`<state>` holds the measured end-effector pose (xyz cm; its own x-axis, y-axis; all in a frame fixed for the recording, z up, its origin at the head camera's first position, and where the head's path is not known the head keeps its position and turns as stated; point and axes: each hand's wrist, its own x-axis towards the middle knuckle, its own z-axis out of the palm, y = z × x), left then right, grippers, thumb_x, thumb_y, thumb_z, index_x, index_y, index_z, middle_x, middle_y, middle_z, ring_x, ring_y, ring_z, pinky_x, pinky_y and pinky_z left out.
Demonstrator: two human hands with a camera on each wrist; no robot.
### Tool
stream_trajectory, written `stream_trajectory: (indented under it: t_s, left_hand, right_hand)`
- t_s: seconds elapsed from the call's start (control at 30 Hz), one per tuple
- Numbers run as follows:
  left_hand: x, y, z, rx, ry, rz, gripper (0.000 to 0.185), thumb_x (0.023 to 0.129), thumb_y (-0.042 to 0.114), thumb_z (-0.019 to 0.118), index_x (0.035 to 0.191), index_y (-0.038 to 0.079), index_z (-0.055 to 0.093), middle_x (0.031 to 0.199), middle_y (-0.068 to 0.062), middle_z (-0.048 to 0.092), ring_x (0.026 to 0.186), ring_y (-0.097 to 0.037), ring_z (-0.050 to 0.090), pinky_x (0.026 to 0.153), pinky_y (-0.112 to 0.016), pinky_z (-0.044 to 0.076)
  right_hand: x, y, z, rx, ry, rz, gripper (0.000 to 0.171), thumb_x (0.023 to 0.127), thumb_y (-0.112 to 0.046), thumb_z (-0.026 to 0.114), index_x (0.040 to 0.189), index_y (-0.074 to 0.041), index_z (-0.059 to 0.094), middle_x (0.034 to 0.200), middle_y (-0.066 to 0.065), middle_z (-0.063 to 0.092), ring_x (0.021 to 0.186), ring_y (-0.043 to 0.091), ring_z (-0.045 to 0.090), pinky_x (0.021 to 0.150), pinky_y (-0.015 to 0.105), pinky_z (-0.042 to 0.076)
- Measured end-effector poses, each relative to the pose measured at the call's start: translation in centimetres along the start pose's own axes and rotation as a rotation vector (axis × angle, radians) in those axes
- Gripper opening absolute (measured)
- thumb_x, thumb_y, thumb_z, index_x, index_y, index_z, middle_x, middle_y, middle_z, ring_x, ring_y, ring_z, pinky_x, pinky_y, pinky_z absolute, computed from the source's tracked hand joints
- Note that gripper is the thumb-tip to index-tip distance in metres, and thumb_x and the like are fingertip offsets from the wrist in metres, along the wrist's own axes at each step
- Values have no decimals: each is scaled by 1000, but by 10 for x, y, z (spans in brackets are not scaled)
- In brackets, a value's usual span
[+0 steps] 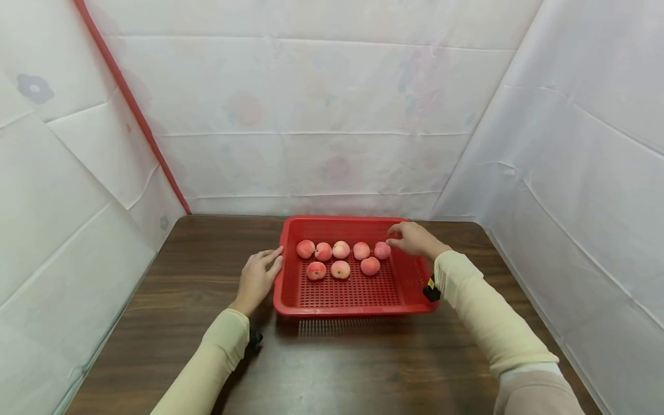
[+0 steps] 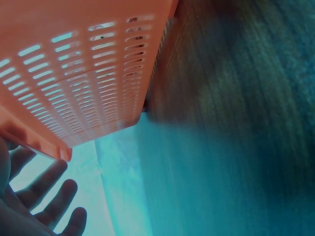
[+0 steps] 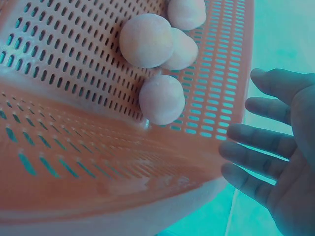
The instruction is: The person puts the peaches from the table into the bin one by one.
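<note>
A red plastic basket [image 1: 358, 310] with slotted walls and a grid floor holds several peaches [image 1: 340, 269], set in two loose rows toward its back. My left hand [image 1: 256, 279] is at the left rim, its fingertips right at the edge; in the left wrist view its fingers [image 2: 55, 201] are spread beside the basket wall [image 2: 93, 73]. Over the right end of the basket is my right hand [image 1: 415, 239], holding nothing, near the rightmost peach [image 1: 382, 250]. Its fingers [image 3: 258, 162] are spread and loosely extended in the right wrist view.
The basket stands on a dark wood-grain table [image 1: 332, 369], toward the back edge. White sheeting [image 1: 332, 115] hangs behind and at both sides, with a red strip [image 1: 129, 98] running down the left corner.
</note>
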<state>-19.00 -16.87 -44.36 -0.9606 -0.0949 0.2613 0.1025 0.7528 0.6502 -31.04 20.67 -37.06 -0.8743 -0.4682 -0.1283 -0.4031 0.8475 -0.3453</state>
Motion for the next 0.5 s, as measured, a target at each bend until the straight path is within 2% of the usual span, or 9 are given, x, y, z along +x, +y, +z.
stream_trajectory:
  t_s: [0.23,0.5]
  left_hand:
    - [3,-2,1,5,-10,10,38,98,29,58,133,15,61,126,-19,63,119,-36,53,100,-56,43]
    - [4,-6,1,7,8,34,36,96,26,60,130,14,64,124,-19,64,117,-38,54,99,-56,44]
  right_hand:
    - [-8,10,-4,87,109,61,37,95,-25,61,124,-2,64,112,16,67,102,30,62,89,48,51]
    - [-14,22,-8,114,247,89,38,99,-27,55,128,-3,61,122,19,64,114,35,60,96,53,48]
